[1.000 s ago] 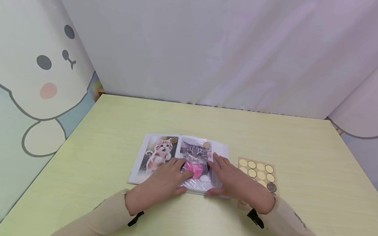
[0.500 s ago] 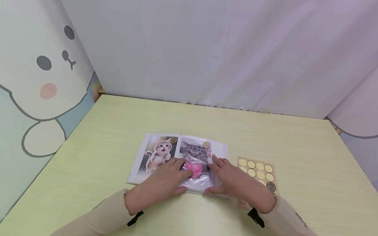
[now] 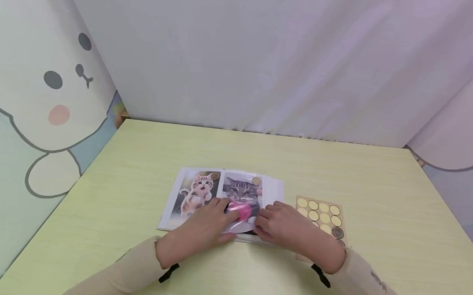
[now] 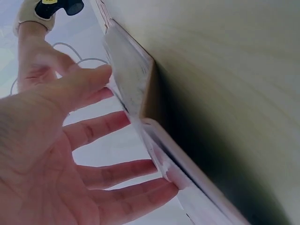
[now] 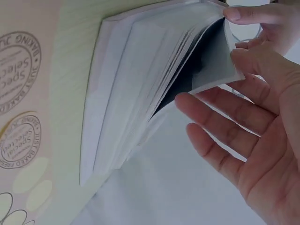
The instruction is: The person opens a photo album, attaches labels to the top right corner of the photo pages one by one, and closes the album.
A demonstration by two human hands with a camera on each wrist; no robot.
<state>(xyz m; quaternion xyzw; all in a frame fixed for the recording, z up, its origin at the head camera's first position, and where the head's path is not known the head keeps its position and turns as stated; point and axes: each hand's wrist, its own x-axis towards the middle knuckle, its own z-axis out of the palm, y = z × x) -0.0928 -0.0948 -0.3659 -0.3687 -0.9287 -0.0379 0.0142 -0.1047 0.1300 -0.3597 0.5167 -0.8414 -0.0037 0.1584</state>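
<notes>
A photo album (image 3: 276, 189) lies spread on the table, with a kitten photo (image 3: 196, 194) on its left page and a grey tabby photo (image 3: 242, 189) on its right. Both photos have a small round sticker near the top right corner. My left hand (image 3: 207, 223) rests across the album's middle with fingers extended, its fingertips against the pages in the left wrist view. With thumb and index finger, my right hand (image 5: 258, 126) pinches the corner of the right page (image 5: 218, 70). That page bends up, and a dark gap shows beneath it. The hands cover the lower part of both pages.
Right of the album lies a brown sheet of round stickers (image 3: 325, 208), partly under the right forearm. The pale table (image 3: 205, 146) ends at a white curtain (image 3: 240, 59) behind, with cartoon-printed cloth (image 3: 51, 126) at the sides.
The right hand has moved slightly left from the album's right edge, its fingers drawing together on the page corner. That corner has lifted. The left hand has stayed in place.
</notes>
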